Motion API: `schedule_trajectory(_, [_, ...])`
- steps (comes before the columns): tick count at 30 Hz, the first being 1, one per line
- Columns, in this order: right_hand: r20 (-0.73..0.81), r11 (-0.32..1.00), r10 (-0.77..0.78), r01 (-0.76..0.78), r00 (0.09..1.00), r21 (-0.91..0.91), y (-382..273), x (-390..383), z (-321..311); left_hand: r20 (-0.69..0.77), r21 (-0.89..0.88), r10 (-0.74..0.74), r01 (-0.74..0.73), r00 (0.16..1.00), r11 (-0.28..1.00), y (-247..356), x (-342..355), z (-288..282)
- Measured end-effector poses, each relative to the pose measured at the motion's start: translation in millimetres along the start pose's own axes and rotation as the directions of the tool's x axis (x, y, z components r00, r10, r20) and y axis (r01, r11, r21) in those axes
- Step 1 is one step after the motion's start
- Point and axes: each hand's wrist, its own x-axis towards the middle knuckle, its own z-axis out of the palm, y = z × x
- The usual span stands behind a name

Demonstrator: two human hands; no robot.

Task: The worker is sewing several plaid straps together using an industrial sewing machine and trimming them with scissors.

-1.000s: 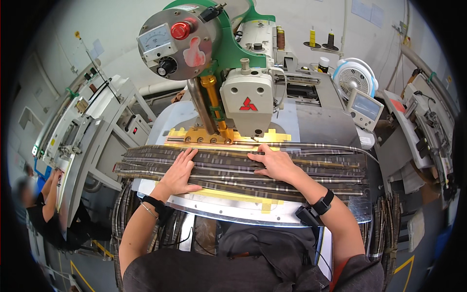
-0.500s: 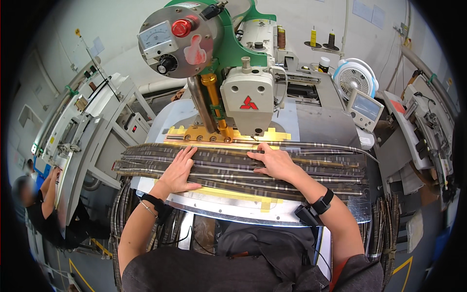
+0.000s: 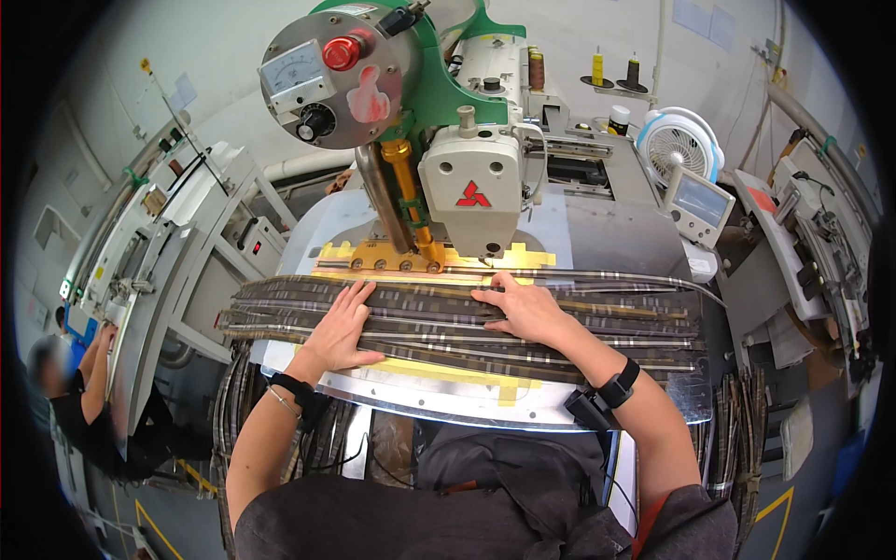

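Note:
A broad bundle of long dark strips, patterned with small light and brown blocks, lies crosswise over the metal work plate. My left hand rests flat on the left-middle of the bundle, fingers spread and thumb out to the side. On the right-middle, my right hand lies on the strips with its forefinger and thumb apart; its other fingers are partly hidden. Just beyond the bundle, one strip runs along yellow tape beneath the brass clamp foot and the white sewing head.
A small monitor and a white-blue fan stand at the right. Thread spools sit at the back. More strips hang below the plate's right side. Far left, a person works at another machine.
Both hands stay in the same places on the strips. The whole view has shifted very slightly; nothing else visibly differs.

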Motion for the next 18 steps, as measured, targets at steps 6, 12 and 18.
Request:
schedule_trajectory(6, [0.058,0.998,0.044,-0.047,0.997,0.039,-2.2,-0.4,-8.5,-0.04,-0.032,0.015,-0.017,0.999,0.999,-1.5,0.2,2.1])
schedule_trajectory(12, [0.073,0.991,0.081,-0.088,0.994,0.098,-5.3,-5.5,-19.4,-0.077,-0.048,-0.004,0.0,0.997,0.999,3.2,5.5,8.5])
schedule_trajectory(18, [0.137,0.992,0.106,-0.114,0.985,0.054,-22.0,5.6,-29.4,-0.092,-0.085,-0.021,0.013,0.996,0.996,5.9,2.3,6.2])
